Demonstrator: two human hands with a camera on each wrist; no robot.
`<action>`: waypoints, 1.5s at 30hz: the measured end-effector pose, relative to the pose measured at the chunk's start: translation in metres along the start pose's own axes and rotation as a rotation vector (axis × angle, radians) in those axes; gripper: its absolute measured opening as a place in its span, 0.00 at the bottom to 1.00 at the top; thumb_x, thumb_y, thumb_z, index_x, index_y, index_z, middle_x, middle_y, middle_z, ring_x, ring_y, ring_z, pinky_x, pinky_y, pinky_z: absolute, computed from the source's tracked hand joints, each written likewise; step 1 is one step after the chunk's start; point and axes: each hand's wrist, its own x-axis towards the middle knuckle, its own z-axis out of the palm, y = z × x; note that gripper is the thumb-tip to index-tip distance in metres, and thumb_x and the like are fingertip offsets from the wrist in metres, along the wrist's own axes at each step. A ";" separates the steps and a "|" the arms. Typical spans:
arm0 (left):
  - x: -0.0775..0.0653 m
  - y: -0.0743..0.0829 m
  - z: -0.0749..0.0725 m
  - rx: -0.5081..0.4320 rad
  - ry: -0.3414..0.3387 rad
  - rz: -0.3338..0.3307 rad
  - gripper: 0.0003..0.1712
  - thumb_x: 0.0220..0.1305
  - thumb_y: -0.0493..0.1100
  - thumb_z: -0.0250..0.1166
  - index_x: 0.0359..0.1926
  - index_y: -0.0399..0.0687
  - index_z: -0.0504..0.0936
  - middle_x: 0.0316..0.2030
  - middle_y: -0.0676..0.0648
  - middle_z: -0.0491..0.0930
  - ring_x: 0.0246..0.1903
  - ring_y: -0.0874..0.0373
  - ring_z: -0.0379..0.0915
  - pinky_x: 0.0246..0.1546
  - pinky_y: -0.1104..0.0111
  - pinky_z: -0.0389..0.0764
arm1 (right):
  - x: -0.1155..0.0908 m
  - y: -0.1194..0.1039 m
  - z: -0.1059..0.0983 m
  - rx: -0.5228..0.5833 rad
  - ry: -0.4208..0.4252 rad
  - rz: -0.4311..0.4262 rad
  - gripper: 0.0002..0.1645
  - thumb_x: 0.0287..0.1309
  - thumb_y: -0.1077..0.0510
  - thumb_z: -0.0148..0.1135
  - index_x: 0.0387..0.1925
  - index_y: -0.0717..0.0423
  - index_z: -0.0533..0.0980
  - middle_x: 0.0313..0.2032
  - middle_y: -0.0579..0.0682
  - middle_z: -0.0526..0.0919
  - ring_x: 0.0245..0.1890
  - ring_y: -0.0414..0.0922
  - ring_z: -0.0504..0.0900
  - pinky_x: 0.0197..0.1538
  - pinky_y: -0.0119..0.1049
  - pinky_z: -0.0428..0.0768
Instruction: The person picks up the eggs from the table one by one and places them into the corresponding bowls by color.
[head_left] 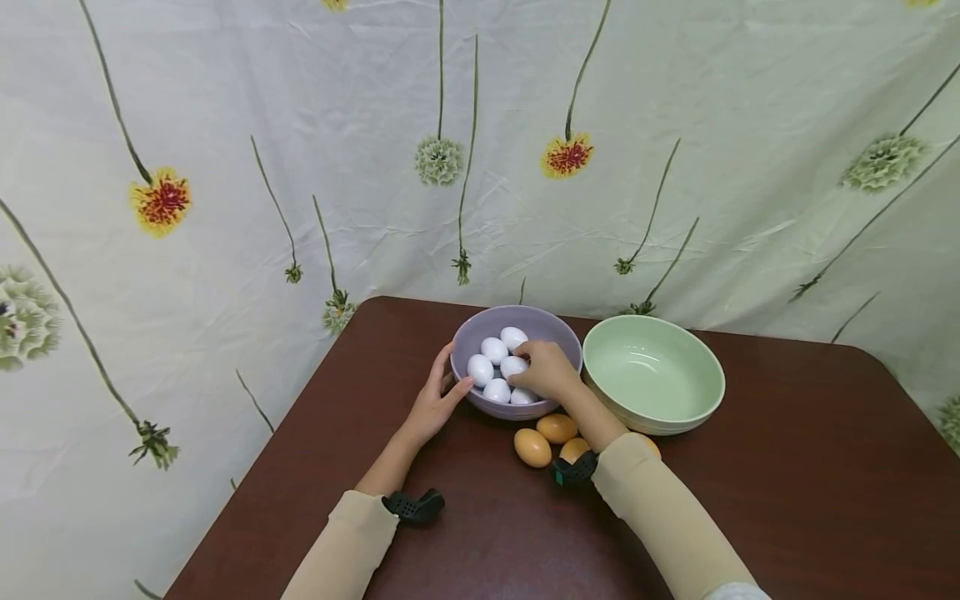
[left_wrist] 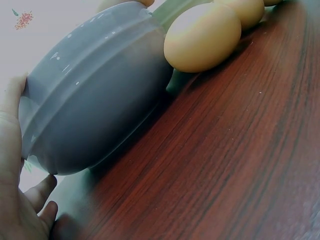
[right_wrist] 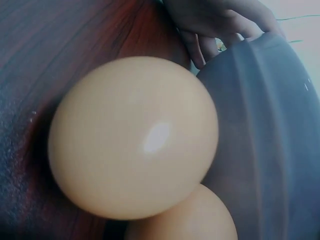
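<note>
Floral-print cloth (head_left: pixel 360 100) hangs behind a dark red-brown bench (head_left: pixel 480 525), w/ a purple bowl (head_left: pixel 517 317) standing on it. My L hand (head_left: pixel 435 406) is spread against the purple bowl's left side, thumb at the near rim, fingers along the outer wall. My R hand (head_left: pixel 550 371) reaches in over the purple bowl's right side, thumb & fingertips pinching a white egg (head_left: pixel 513 367). Approx. 5 other white eggs (head_left: pixel 481 370) lie round that one, inside the purple bowl; can't tell if my R hand hides more. Green bowl (head_left: pixel 645 379) sits just right of the purple bowl. On the near side of the purple bowl, min. 4 brown eggs (head_left: pixel 532 448) lie on the bench, trailing off to its right, partly covered by my R arm. Blk cams (head_left: pixel 416 507) on both wrists, nearer me than the purple bowl.
</note>
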 end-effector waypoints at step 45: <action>0.003 -0.008 0.000 -0.003 0.003 -0.008 0.42 0.70 0.41 0.58 0.77 0.45 0.46 0.74 0.35 0.46 0.68 0.34 0.53 0.64 0.45 0.59 | -0.022 -0.003 -0.033 0.334 0.094 -0.049 0.23 0.59 0.58 0.68 0.52 0.68 0.78 0.49 0.63 0.82 0.49 0.54 0.81 0.54 0.46 0.77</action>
